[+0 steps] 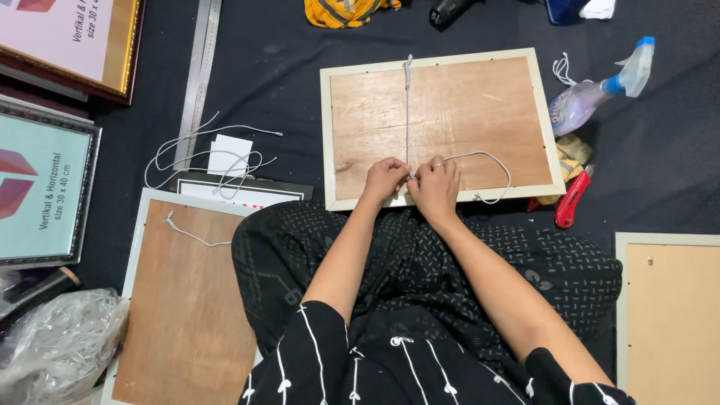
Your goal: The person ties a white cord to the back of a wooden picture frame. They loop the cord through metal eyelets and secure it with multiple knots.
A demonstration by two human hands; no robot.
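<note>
Nearest, the left hand (385,178) and right hand (435,182) sit side by side at the near edge of a cream picture frame (441,127) lying face down, fingers pinched together on a grey cord (407,105) that runs up its plywood back. Beyond to the right lie a red cutter (571,199) and spray bottle (600,90)

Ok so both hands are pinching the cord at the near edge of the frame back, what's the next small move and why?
Probably draw the knot snug. The left hand and right hand meet on the white cord, which runs straight from the far edge of the frame back, while a slack loop trails off to the right, so the near end looks not yet fastened.
</note>
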